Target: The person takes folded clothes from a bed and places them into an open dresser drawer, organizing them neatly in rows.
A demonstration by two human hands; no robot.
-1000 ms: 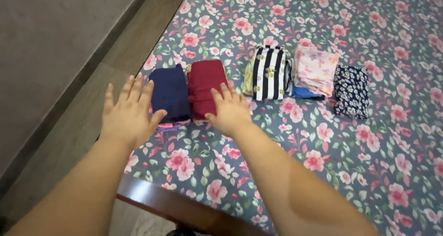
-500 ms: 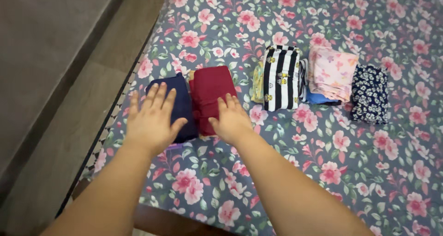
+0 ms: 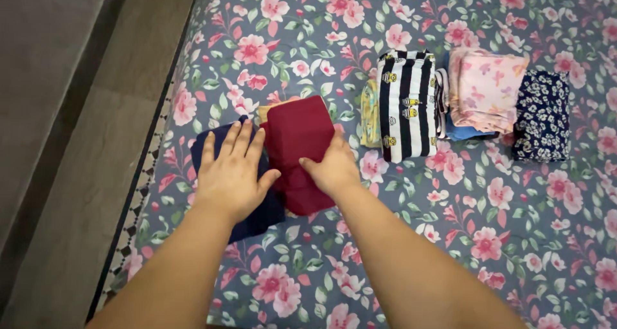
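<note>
My left hand point(image 3: 234, 172) lies flat, fingers spread, on a folded navy garment point(image 3: 257, 218) at the left of a floral bedsheet point(image 3: 488, 239). My right hand point(image 3: 330, 168) rests on the near right corner of a folded maroon garment point(image 3: 298, 136), fingers curled at its edge. The maroon piece sits right beside the navy one and overlaps a yellowish piece beneath it. Whether the right hand grips the cloth or only presses it is unclear.
To the right stand a black-and-white striped folded garment point(image 3: 406, 104), a pink printed stack point(image 3: 486, 88) over a blue piece, and a navy white-flowered folded piece point(image 3: 542, 115). The bed's left edge point(image 3: 138, 194) borders a grey floor point(image 3: 58, 110).
Both hands moved forward onto the two left garments; the left hand went from hovering beside the navy piece to lying on it. The view shifted leftward and closer.
</note>
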